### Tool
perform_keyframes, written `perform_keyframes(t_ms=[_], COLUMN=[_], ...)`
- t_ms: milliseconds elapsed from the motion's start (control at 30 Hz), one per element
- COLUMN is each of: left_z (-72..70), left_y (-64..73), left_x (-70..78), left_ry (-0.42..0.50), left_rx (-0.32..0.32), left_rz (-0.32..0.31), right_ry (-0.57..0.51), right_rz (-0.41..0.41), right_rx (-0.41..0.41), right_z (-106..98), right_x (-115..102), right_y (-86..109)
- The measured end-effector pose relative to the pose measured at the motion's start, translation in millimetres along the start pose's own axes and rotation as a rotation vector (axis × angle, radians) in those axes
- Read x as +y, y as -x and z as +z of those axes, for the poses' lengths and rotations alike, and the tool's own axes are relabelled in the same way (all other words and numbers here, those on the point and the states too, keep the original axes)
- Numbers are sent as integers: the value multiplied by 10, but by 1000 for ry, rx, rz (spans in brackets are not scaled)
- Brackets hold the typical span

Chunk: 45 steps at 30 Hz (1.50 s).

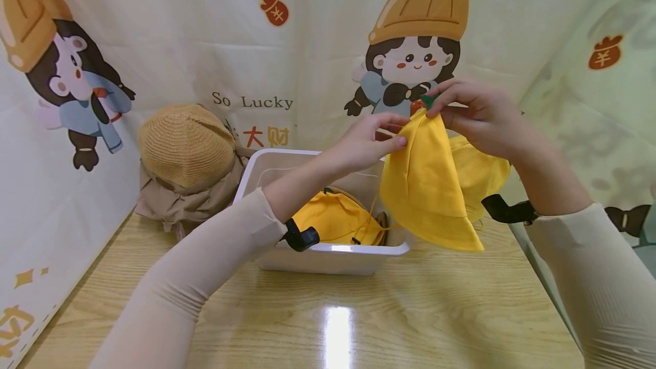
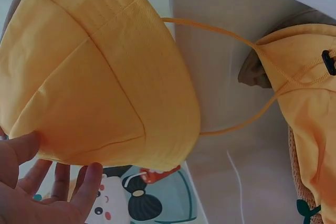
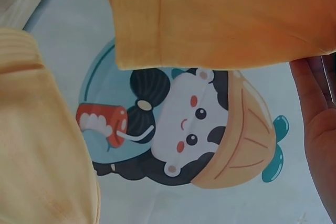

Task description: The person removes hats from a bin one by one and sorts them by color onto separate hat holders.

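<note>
Pinching yellow hat [image 1: 422, 181] at sprout [image 1: 429, 101] with right fingers [image 1: 446, 97], seemingly at crown [image 1: 419, 147] with left fingers [image 1: 392, 119]; hanging brim-down toward tabletop's [image 1: 461, 312] right edge.

one bin [image 1: 318, 262] shows, plus at least three yellow hats [image 1: 425, 181] and one straw hat [image 1: 184, 144].

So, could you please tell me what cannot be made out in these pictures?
Head view: the held yellow hat hides part of the yellow cloth behind it.
Head view: the left forearm covers the near left corner of the bin.
Left wrist view: the brown item is partly behind the other yellow hat, which the right edge cuts off.
Right wrist view: the right edge cuts off the right hand.
</note>
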<state>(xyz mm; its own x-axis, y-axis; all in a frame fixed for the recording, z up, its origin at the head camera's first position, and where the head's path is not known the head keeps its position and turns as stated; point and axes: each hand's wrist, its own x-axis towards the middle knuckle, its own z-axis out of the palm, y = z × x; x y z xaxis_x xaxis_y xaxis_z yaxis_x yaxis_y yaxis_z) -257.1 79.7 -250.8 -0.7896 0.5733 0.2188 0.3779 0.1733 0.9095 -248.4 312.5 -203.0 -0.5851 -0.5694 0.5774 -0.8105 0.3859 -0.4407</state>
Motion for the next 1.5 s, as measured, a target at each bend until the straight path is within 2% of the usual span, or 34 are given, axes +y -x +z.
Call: perform_keyframes(t_ms=[300, 433, 800, 1067, 1367, 1500], left_z=[-24, -51, -77, -95, -134, -152], left_y=[-18, -9, -2, 26, 39, 47], left_x=[-57, -79, -110, -134, -161, -168], left_ry=[40, 71, 149, 145, 158, 169], left_rx=[74, 96, 125, 149, 167, 172], left_rz=[20, 25, -23, -30, -26, -29], right_ry=[-8, -9, -33, -9, -245, -370], right_rz=[-13, 14, 80, 189, 245, 291], right_rx=[9, 6, 12, 62, 249, 298], right_z=[100, 123, 142, 120, 192, 268], right_x=[-23, -50, -77, -72, -68, -77], right_y=[-92, -116, -102, -16, 179, 276])
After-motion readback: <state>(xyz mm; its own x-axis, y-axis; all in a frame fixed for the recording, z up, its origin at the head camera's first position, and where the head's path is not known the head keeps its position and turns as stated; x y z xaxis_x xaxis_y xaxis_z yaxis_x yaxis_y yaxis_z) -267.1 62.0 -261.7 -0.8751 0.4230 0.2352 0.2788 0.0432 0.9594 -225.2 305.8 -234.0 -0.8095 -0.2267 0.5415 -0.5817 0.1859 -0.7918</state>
